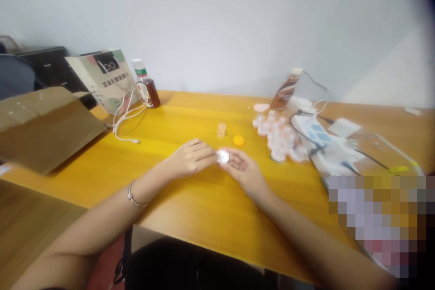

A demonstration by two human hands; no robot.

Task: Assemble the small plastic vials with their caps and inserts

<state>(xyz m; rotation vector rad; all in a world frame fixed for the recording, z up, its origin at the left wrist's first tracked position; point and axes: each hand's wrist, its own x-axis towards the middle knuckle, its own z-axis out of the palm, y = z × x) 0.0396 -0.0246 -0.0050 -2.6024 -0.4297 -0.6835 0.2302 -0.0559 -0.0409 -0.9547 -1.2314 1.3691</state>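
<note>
Both hands rest on the yellow wooden table (190, 199) near its middle. My right hand (245, 170) lies palm up with a small white cup-like object (223, 156) held in its fingers. My left hand (190, 157), with a silver bracelet on the wrist, reaches across and its fingertips pinch the same white object. Just beyond the hands stand a small clear cup (221, 129) and an orange cap (238, 140).
A pile of several small white and pink cups (279, 136) lies to the right, with a tilted brown drink bottle (284, 89) behind. White power strip and cables (317, 138) are farther right. A bottle (146, 85), paper bag (107, 79) and cardboard box (44, 124) stand left.
</note>
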